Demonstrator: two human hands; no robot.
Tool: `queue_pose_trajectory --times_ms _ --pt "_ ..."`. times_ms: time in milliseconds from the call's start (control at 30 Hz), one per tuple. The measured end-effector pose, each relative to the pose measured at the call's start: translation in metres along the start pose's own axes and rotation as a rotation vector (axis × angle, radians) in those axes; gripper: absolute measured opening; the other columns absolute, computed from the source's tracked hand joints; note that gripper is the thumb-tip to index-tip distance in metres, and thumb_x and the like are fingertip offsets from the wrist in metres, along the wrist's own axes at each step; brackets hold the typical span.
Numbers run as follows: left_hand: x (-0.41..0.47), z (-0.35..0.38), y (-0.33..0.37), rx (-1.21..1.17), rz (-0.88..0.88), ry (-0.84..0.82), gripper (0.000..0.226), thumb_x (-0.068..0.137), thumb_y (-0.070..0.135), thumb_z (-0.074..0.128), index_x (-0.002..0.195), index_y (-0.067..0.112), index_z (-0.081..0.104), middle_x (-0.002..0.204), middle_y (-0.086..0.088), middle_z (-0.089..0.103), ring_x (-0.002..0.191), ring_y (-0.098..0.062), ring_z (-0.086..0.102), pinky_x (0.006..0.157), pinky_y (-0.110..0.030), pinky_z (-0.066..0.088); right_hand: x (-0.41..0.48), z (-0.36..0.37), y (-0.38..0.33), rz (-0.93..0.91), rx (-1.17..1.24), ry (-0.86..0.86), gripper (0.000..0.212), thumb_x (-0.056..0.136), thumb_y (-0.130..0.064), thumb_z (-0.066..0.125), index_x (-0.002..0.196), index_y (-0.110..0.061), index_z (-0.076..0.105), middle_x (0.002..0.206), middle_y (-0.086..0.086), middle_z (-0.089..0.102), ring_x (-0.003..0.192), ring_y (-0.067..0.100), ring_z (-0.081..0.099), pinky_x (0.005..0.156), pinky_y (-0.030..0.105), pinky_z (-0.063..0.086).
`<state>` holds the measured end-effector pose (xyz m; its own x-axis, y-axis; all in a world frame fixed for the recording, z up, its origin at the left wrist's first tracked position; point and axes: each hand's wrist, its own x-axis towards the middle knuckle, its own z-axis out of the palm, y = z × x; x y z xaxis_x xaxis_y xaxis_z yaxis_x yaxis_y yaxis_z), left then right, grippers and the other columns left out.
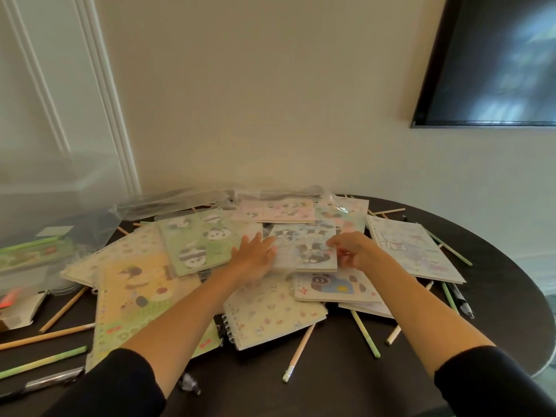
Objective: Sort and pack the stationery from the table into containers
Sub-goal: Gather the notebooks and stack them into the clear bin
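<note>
A heap of several pastel notebooks covers the dark round table (346, 383). On top in the middle lies a pale blue notebook (304, 248) with dark animal figures. My left hand (255, 257) lies with straight fingers against its left edge. My right hand (350, 249) has its fingers curled at the book's right edge, seemingly pinching it. A green panda notebook (195, 242) lies just left of my left hand, and a white spiral notebook (416, 251) lies to the right. Pencils (299, 350) and pens are scattered around and under the books.
Clear plastic containers (57, 203) stand at the left edge, one holding a green box (33, 251). Crumpled clear plastic bags (186, 200) lie at the table's back. A dark screen (493, 61) hangs on the wall at right. A black pen (45, 382) lies front left.
</note>
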<state>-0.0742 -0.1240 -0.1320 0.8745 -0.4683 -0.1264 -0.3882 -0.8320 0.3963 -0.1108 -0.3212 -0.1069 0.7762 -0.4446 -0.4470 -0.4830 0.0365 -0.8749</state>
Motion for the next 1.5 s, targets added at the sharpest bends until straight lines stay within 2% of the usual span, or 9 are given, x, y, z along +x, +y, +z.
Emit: queue_pose_trajectory --times_ms 133,233,333,533,667,933,1100,1300,1500 --pt "0.003 -0.002 0.002 0.034 -0.018 0.0 0.048 0.102 0.033 0.013 0.149 0.025 0.009 0.157 -0.003 -0.005 0.144 -0.031 -0.009 0.115 -0.049 0.003 -0.007 0.004 0.004 -0.107 0.173 0.009 0.007 0.088 0.001 0.055 0.085 -0.005 0.054 0.068 0.008 0.053 0.054 0.015 0.049 0.046 0.019 0.044" --pt "0.007 0.0 0.001 0.038 -0.033 -0.002 0.046 0.103 0.03 0.014 0.149 0.024 0.012 0.158 -0.003 -0.002 0.144 -0.03 -0.007 0.115 -0.047 0.006 -0.014 -0.005 -0.002 -0.143 0.365 0.117 0.021 0.084 0.004 0.056 0.103 -0.003 0.054 0.074 0.011 0.055 0.068 0.024 0.057 0.065 0.033 0.058" --pt "0.006 -0.002 0.004 0.035 -0.036 0.048 0.045 0.103 0.026 0.015 0.147 0.019 0.019 0.156 -0.004 0.011 0.144 -0.029 0.003 0.114 -0.045 0.012 -0.025 -0.02 -0.006 -0.185 0.478 0.196 0.019 0.082 0.004 0.056 0.099 -0.004 0.054 0.08 0.013 0.059 0.061 0.022 0.058 0.043 0.024 0.051" --pt "0.01 -0.003 0.008 -0.035 -0.093 0.043 0.058 0.098 0.044 0.007 0.143 0.015 0.03 0.151 -0.008 0.025 0.139 -0.03 0.02 0.113 -0.044 0.018 -0.032 -0.045 -0.001 -0.244 0.756 0.327 0.014 0.079 0.003 0.059 0.069 -0.007 0.059 0.082 0.01 0.061 0.076 0.026 0.06 0.07 0.037 0.053" --pt "-0.008 -0.017 0.029 -0.499 -0.086 0.109 0.087 0.086 0.066 -0.002 0.142 0.011 0.036 0.15 -0.008 0.031 0.138 -0.027 0.028 0.112 -0.041 0.021 -0.04 -0.036 0.0 -0.335 0.804 0.154 0.013 0.088 0.002 0.054 0.079 -0.007 0.053 0.075 0.005 0.054 0.064 0.017 0.054 0.055 0.025 0.051" --pt "-0.045 -0.045 0.044 -1.194 0.075 0.402 0.029 0.094 0.014 0.052 0.119 0.016 0.037 0.12 -0.004 0.057 0.091 -0.017 0.063 0.068 -0.032 0.055 -0.066 0.021 0.014 -0.517 0.604 -0.289 0.024 0.087 0.007 0.053 0.1 -0.012 0.057 0.099 0.006 0.064 0.09 0.018 0.061 0.076 0.027 0.05" --pt "-0.055 -0.065 0.002 -1.122 0.011 0.536 0.031 0.097 0.009 0.044 0.128 0.015 0.045 0.114 -0.001 0.058 0.094 -0.018 0.06 0.067 -0.03 0.052 -0.068 0.013 0.004 -0.453 0.899 -0.357 0.021 0.089 0.001 0.04 0.094 -0.006 0.058 0.084 0.008 0.063 0.076 0.021 0.061 0.064 0.031 0.056" --pt "-0.053 -0.083 -0.045 -0.797 -0.065 0.55 0.028 0.096 0.007 0.038 0.119 0.012 0.054 0.104 -0.006 0.06 0.092 -0.022 0.06 0.078 -0.036 0.051 -0.074 0.013 -0.015 -0.465 0.134 -0.386 0.018 0.094 -0.001 0.044 0.108 -0.006 0.055 0.095 0.008 0.066 0.071 0.017 0.068 0.052 0.028 0.057" --pt "-0.063 -0.08 -0.072 -0.558 -0.116 0.377 0.021 0.098 0.01 0.033 0.097 0.007 0.054 0.082 -0.005 0.053 0.069 -0.02 0.054 0.054 -0.024 0.045 -0.068 0.013 -0.025 -0.363 0.336 -0.253 0.036 0.093 0.009 0.039 0.127 -0.001 0.046 0.121 0.017 0.057 0.095 0.03 0.06 0.055 0.031 0.057"
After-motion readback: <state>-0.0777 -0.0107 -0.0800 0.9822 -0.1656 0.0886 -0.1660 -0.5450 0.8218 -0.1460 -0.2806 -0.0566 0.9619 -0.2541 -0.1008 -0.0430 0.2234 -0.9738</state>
